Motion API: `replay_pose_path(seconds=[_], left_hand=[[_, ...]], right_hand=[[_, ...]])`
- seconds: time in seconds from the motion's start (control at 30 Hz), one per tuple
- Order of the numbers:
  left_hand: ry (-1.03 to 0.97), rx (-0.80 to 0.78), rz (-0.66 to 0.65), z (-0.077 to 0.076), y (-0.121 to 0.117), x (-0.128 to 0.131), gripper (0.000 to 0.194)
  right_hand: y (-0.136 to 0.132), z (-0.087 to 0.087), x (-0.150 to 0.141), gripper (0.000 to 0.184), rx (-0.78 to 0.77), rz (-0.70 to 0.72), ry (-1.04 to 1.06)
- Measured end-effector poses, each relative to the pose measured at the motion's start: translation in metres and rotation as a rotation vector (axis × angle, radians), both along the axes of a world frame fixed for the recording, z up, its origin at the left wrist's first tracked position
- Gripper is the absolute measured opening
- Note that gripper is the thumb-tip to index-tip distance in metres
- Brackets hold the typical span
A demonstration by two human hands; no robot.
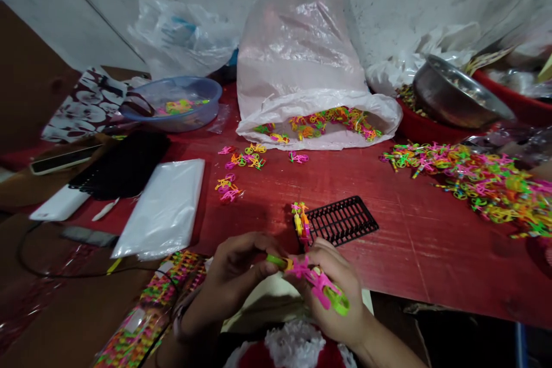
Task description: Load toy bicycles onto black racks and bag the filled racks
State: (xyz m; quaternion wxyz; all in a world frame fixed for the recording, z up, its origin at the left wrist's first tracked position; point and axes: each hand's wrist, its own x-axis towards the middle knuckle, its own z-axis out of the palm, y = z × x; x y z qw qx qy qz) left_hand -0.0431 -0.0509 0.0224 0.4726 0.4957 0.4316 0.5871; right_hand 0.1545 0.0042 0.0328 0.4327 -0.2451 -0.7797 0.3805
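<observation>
My right hand is closed around a small plastic toy bicycle with a pink frame and a lime-green wheel. My left hand pinches a green and yellow end piece of it between thumb and fingers. Whether this is one toy or two together, I cannot tell. Just beyond my hands lies a black slotted rack, and several toy bicycles stand upright in its left end. Loose toy bicycles are scattered on the red table ahead of my left hand.
A large white bag lies with its mouth towards me, toy bicycles inside. To the right spreads a heap of toy pieces, below a tilted metal bowl. Clear plastic bags and a blue basin are at left.
</observation>
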Motion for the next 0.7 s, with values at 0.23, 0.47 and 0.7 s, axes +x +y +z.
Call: replay_pose_path(seconds=[0.23, 0.47, 0.7], left_hand=[[-0.263, 0.051, 0.132, -0.016, 0.006, 0.019, 0.011], [-0.396, 0.01, 0.242, -0.022, 0.004, 0.038, 0.018], [-0.108, 0.112, 0.436, -0.02, -0.004, 0.036, 0.007]], right_hand=[[-0.02, -0.006, -0.013, 0.024, -0.243, -0.22, 0.057], [-0.025, -0.008, -0.023, 0.023, -0.146, -0.331, 0.103], [-0.03, -0.016, -0.02, 0.025, -0.031, -0.335, 0.076]])
